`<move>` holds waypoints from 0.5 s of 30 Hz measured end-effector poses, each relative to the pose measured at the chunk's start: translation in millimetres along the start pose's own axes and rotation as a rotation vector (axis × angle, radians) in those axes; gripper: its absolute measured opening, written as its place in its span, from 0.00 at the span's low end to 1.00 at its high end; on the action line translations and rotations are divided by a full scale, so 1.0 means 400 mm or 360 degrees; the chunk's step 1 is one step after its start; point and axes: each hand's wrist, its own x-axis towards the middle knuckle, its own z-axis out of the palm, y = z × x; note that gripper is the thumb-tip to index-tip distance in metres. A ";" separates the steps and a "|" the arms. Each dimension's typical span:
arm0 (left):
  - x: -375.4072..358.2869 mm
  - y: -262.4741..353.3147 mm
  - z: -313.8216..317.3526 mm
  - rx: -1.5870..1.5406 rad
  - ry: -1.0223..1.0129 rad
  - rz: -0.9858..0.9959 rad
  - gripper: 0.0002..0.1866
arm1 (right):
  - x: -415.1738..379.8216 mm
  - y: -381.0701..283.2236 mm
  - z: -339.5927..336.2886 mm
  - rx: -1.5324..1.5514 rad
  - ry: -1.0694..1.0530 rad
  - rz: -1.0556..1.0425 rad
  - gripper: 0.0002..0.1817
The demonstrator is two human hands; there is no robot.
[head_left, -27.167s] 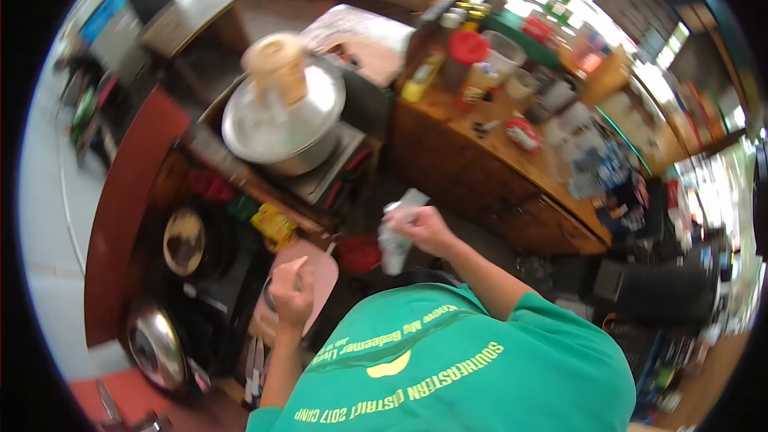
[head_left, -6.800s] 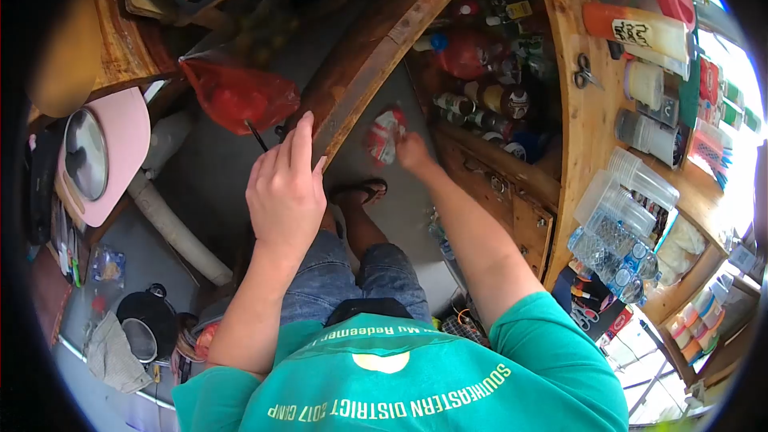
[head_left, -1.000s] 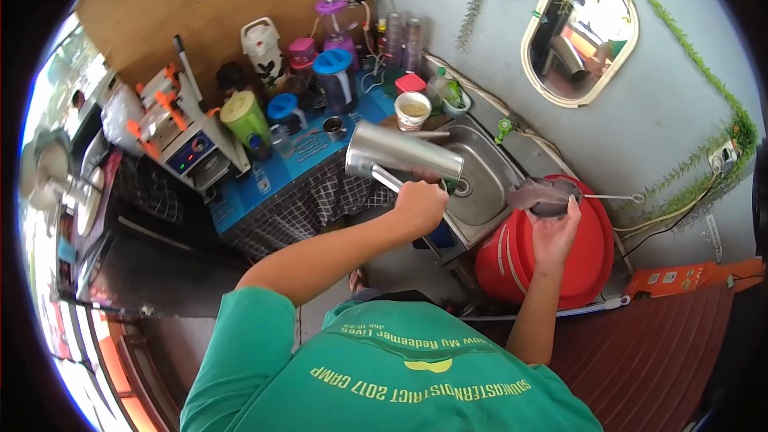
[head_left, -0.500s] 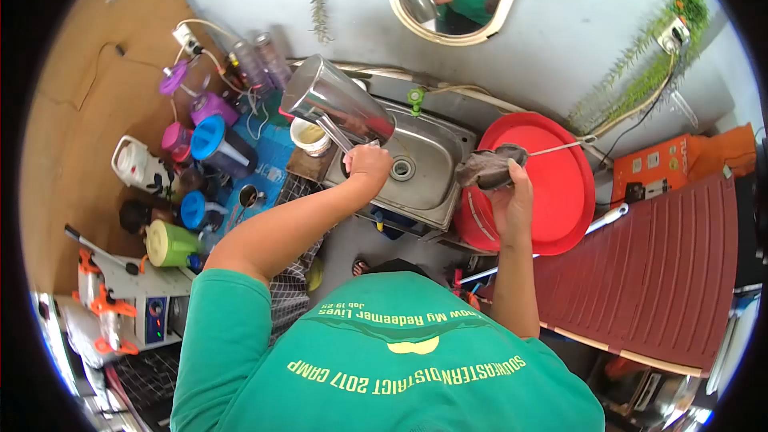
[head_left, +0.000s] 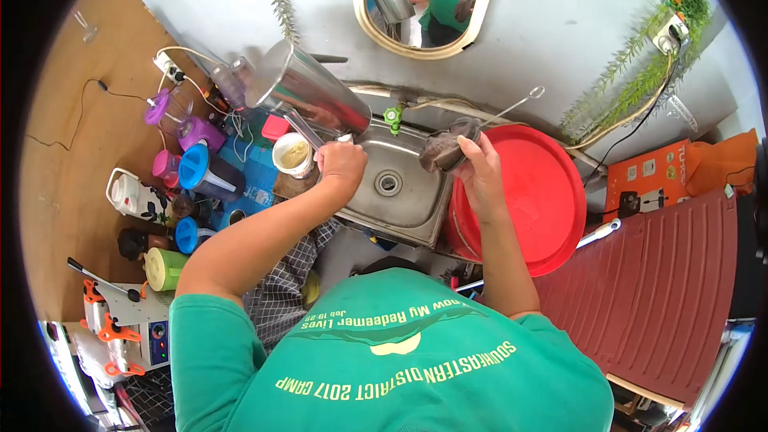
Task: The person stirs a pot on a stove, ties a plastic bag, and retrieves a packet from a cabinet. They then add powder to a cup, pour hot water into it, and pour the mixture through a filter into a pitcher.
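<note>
My left hand (head_left: pixel 342 166) is closed around the handle of a tall stainless steel pitcher (head_left: pixel 324 100). The pitcher leans with its mouth toward the upper left, over the sink's left end. In my right hand (head_left: pixel 480 166) is a dark brown, wet-looking cloth strainer (head_left: pixel 442 149), gripped near its rim. Its thin wire handle, ending in a loop, sticks out to the upper right. The strainer hangs over the right side of the steel sink (head_left: pixel 414 162). What either vessel contains is hidden from me.
A large red tub (head_left: pixel 534 200) stands right of the sink. A green tap (head_left: pixel 393 118) is behind the basin. On the left are a white bucket (head_left: pixel 293 155) with pale contents and a blue-lidded jug (head_left: pixel 210 171). A ridged maroon panel (head_left: pixel 640 288) lies at right.
My right hand has moved left with the strainer, from beside the red tub to above the sink. The strainer has turned. My left hand keeps its grip on the pitcher; the whole view has shifted.
</note>
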 end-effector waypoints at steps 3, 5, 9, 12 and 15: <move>-0.005 -0.010 -0.045 0.0047 0.0106 -0.0017 0.06 | 0.029 -0.027 0.001 0.0030 -0.0082 0.0038 0.22; -0.011 -0.017 -0.080 0.0040 0.0104 -0.0044 0.06 | 0.049 -0.035 -0.011 0.0005 -0.0121 0.0036 0.22; -0.060 -0.042 -0.150 0.0135 0.0201 -0.0006 0.06 | 0.078 -0.057 -0.019 -0.0043 -0.0199 0.0066 0.21; -0.120 -0.055 -0.225 0.0030 0.0289 0.0105 0.05 | 0.093 -0.090 -0.023 -0.0052 -0.0281 0.0033 0.20; -0.180 -0.050 -0.334 -0.0316 0.0357 0.0154 0.06 | 0.096 -0.201 -0.014 0.0102 -0.0496 -0.0064 0.20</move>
